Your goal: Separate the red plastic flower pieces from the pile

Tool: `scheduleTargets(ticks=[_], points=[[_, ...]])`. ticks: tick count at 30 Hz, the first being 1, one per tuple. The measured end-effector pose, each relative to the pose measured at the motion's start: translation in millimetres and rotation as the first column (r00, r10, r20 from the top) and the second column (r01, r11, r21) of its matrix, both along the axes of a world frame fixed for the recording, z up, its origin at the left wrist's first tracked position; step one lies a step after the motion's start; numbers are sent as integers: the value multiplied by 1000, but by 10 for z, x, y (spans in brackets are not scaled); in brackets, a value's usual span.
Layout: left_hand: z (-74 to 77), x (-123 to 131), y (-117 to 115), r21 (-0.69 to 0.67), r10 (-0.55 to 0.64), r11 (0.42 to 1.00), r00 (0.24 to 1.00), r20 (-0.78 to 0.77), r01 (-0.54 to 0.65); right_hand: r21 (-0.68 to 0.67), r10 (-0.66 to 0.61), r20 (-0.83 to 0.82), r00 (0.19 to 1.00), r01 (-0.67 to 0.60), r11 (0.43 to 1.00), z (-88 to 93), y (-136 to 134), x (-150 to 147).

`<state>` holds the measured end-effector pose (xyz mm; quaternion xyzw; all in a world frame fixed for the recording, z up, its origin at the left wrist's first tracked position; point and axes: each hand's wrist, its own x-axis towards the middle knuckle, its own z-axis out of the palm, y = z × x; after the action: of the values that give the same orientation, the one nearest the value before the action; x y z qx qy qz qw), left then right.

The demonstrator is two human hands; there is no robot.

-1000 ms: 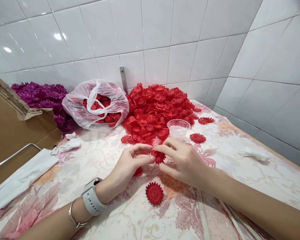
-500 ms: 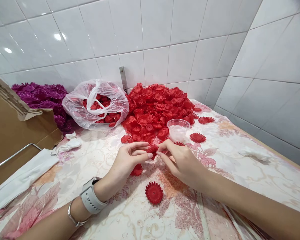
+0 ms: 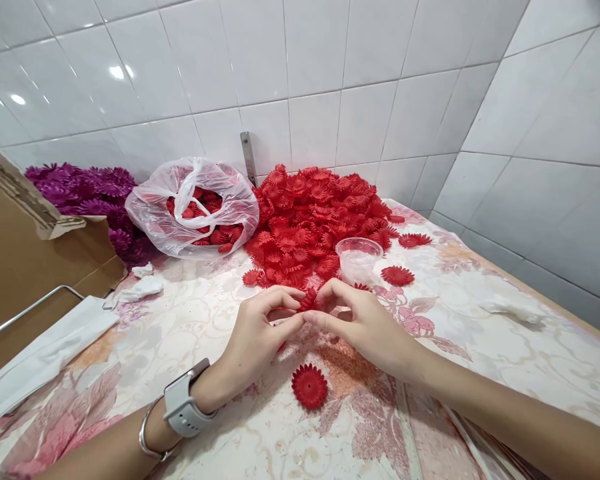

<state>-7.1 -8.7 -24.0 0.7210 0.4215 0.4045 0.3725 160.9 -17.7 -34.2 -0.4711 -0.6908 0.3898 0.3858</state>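
Note:
Between my two hands is a red artificial flower piece, partly hidden by the fingers. My left hand grips its left side, fingers above and thumb below. My right hand pinches it from the right, and the two thumb tips meet in front. A flat red flower piece with notched petals and a small centre hole lies on the table just below the hands. Another red piece shows only as an edge beneath my left hand. Behind the fingers rises a big heap of red flower pieces.
A clear plastic cup stands by the heap, with loose red pieces to its right. Leftward are a plastic bag of red pieces, purple flowers, a cardboard box and white paper. Tiled walls bound the table.
My left hand has rolled inward, its thumb moving down and right to meet the right thumb. The flower piece between the hands has turned and is more covered. The view has shifted slightly.

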Motion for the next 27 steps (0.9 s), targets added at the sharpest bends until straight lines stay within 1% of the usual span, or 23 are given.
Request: scheduleTargets(ticks=[2,4,9,11,12,15,18,21,23,25,27], points=[[-5,-1,0,-35,-33,999,999,16,33,-29,53,-59,997,-55,998,-6,21,8],[2,3,-1,-84,-49,995,998,36,52,-29,70,-84,994,-72,997,-1,38,16],[44,15,15,-229,-23,973,995,97,44,21,35,17,999,-35,999,20,49,28],[45,15,33,-289,-5,956,990,140,46,25,24,18,1000,-24,999,23,47,24],[41,13,42,-321,6,946,987,162,47,6,27,-3,1000,-27,1000,27,45,20],[16,7,61,-425,26,901,968,252,87,-115,49,-139,989,-65,991,57,38,3],[-2,7,61,-497,46,858,943,329,131,-202,26,-250,968,-78,976,98,25,-12],[4,20,51,-506,88,855,928,363,116,-244,3,-344,939,-92,965,104,17,-24],[18,33,52,-512,109,851,914,391,117,-260,19,-447,894,-151,954,89,24,-31],[34,40,66,-532,134,838,897,422,125,-239,45,-556,830,-211,948,78,46,-28],[47,35,90,-556,184,823,875,448,111,-228,32,-623,782,-220,949,78,84,-7]])
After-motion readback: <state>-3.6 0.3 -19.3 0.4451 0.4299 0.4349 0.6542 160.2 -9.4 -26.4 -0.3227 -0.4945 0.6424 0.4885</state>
